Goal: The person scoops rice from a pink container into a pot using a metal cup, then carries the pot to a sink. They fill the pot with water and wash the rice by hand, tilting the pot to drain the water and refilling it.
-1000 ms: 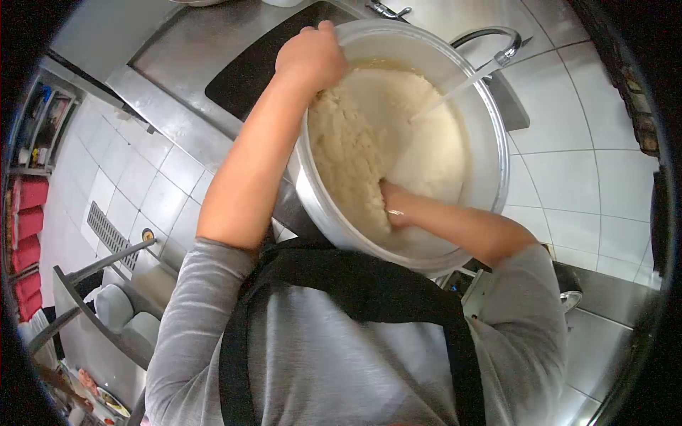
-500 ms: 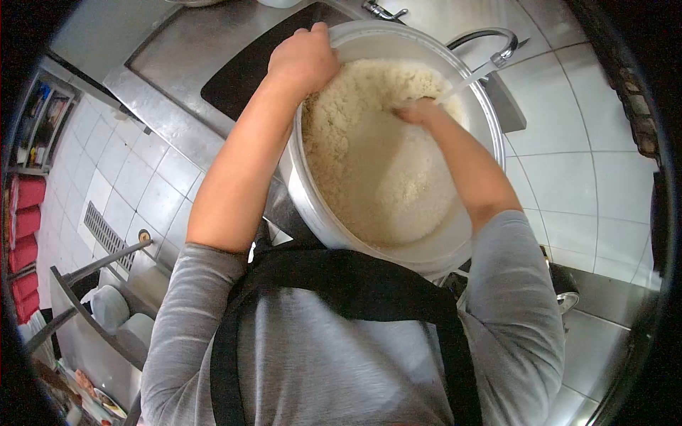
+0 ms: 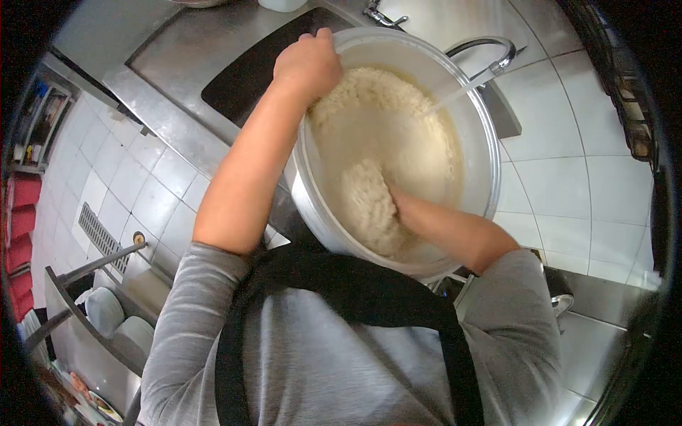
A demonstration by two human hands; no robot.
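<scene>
A large metal pot [image 3: 312, 213] tilts toward me, holding pale rice [image 3: 364, 199] in cloudy water [image 3: 419, 145]. My left hand [image 3: 309, 65] is closed over the pot's far left rim. Inside the pot, my right hand [image 3: 399, 204] is sunk in the rice near the close side; its fingers are hidden by rice and water. From a curved chrome faucet [image 3: 507, 53] at the right, a stream of water runs into the pot.
Under and left of the pot lies a steel counter [image 3: 160, 110] with a dark sink opening [image 3: 234, 89]. White tiles [image 3: 550, 188] cover the right side. At lower left stands a metal rack [image 3: 92, 316] with white containers, and red bins [image 3: 21, 224] line the far left.
My right hand has swept from the far side of the pot toward me, heaping rice at the near side. Water now pools where the rice was. My left hand stays on the rim.
</scene>
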